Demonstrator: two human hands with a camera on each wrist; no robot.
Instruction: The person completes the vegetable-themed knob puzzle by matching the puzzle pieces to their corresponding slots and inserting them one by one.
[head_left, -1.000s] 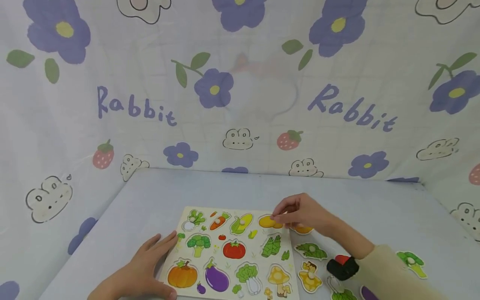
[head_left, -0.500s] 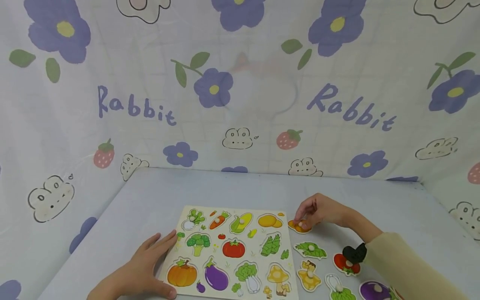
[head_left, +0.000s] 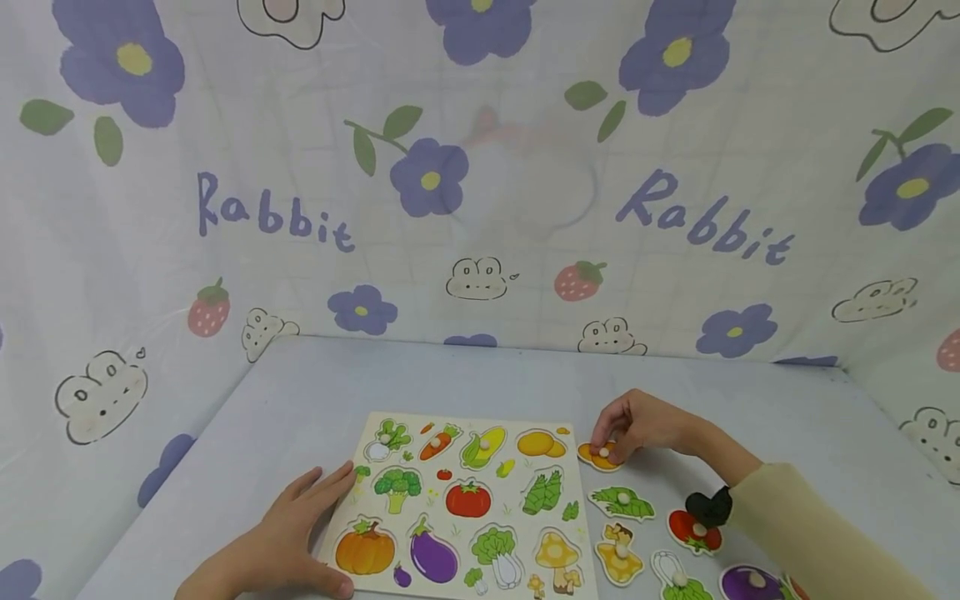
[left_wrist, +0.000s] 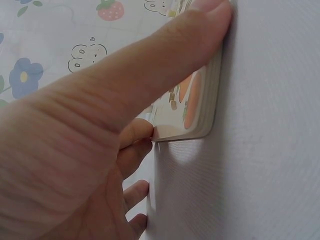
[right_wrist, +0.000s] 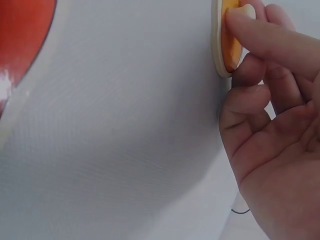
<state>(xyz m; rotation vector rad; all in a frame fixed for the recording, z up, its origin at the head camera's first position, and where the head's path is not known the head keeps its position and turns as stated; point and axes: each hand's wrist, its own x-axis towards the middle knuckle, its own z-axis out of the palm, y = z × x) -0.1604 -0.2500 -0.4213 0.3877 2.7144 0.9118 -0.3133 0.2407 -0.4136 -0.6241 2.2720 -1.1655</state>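
A wooden vegetable puzzle board (head_left: 450, 454) lies flat on the table. My left hand (head_left: 281, 533) rests at its near-left corner with spread, mostly straight fingers; in the left wrist view the thumb (left_wrist: 165, 47) lies along the board's edge, and another fingertip touches the side. Just beyond the board's right edge, my right hand (head_left: 652, 429) pinches a yellow-orange potato puzzle piece (head_left: 592, 454) with a small round knob. The right wrist view shows the thumb against this piece (right_wrist: 231, 45), by the knob. The board's potato recess (head_left: 536, 442) holds no knobbed piece.
Radish (head_left: 386, 446), carrot (head_left: 437, 444) and corn (head_left: 483, 448) pieces sit in the board. Loose to its right lie a green bamboo-shoot piece (head_left: 622, 502), mushroom (head_left: 619, 558), tomato (head_left: 693, 533), cabbage (head_left: 678, 583) and eggplant (head_left: 738, 585). A patterned curtain (head_left: 480, 225) stands behind.
My right hand has moved right, from above the board's potato recess to the potato piece beside the board, and now pinches it. The left hand stays in place.
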